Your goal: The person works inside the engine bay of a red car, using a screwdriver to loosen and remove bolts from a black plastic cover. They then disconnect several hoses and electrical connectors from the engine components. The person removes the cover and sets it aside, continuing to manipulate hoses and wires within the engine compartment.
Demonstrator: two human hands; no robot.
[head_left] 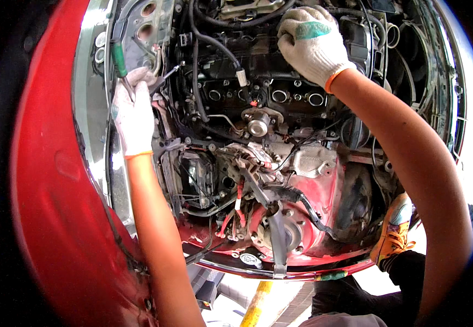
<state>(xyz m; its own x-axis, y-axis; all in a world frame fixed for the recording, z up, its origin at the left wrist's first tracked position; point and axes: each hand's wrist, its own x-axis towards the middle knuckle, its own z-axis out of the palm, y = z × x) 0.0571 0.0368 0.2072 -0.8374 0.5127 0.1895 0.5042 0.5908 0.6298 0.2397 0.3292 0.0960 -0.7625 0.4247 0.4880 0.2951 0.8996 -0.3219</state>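
The scene is the open engine bay (269,136) of a red car, seen from above, in daylight. At the far left the red body panel (56,191) curves down the side, edged by a bright strip of bare metal. Below the bay's lower rim pale floor shows, with a yellow post (258,305) rising toward the rim and, further right, an orange shoe (394,229) on that floor.

The left hand (133,114), in a white knitted glove, sits at the left edge of the bay, fingers wrapped around a screwdriver (121,62). Its green handle sticks out above the fist, pointing up and slightly left toward the far end of the bay; the long axis runs nearly along the panel's edge, and the shaft is hidden inside the glove. Just right of this hand a thin metal rod (171,72) angles up to the right.

In the middle lie black hoses (214,43), a row of round ports and a silver cylindrical fitting (258,126).

The right hand (310,43), gloved alike, is clenched down on the top of the engine at the far side; what it grips is covered by the glove, so I cannot tell.
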